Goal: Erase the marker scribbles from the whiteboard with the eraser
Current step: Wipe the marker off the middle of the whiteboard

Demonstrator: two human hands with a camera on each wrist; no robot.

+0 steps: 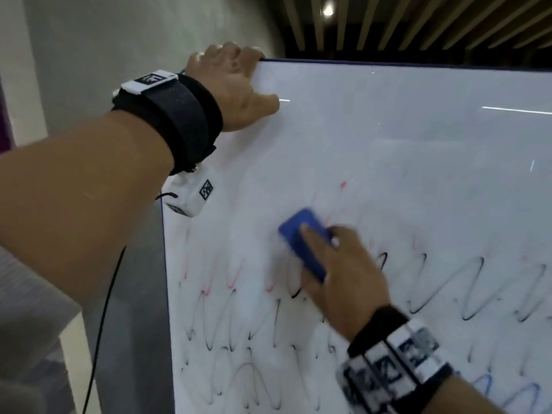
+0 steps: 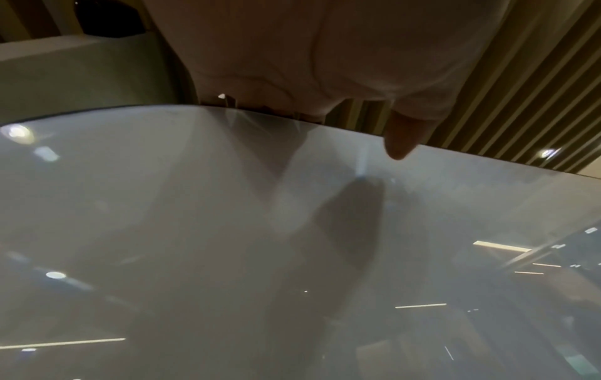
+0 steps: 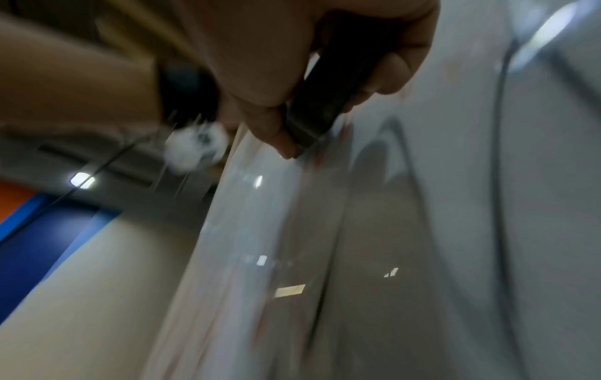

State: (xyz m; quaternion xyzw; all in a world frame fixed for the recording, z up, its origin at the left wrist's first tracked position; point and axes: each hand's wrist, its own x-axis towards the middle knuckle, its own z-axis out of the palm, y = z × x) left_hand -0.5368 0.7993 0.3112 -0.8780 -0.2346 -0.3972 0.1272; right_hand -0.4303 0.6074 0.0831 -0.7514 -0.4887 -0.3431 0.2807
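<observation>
The whiteboard (image 1: 403, 138) fills the right of the head view. Black zigzag scribbles (image 1: 442, 291) cross its lower half, with faint red traces (image 1: 206, 291) and blue marks (image 1: 507, 392) at the bottom right. My right hand (image 1: 337, 270) grips the blue eraser (image 1: 301, 240) and presses it flat against the board at mid-height, one finger lying along its back. In the blurred right wrist view the eraser (image 3: 328, 84) shows dark between thumb and fingers. My left hand (image 1: 230, 82) grips the board's top left corner, fingers curled over the top edge, thumb (image 2: 400, 138) on the front face.
A grey wall (image 1: 119, 55) stands to the left of the board, and a slatted ceiling (image 1: 418, 22) runs above it. A thin black cable (image 1: 101, 324) hangs from my left wrist beside the board's left edge (image 1: 165, 264).
</observation>
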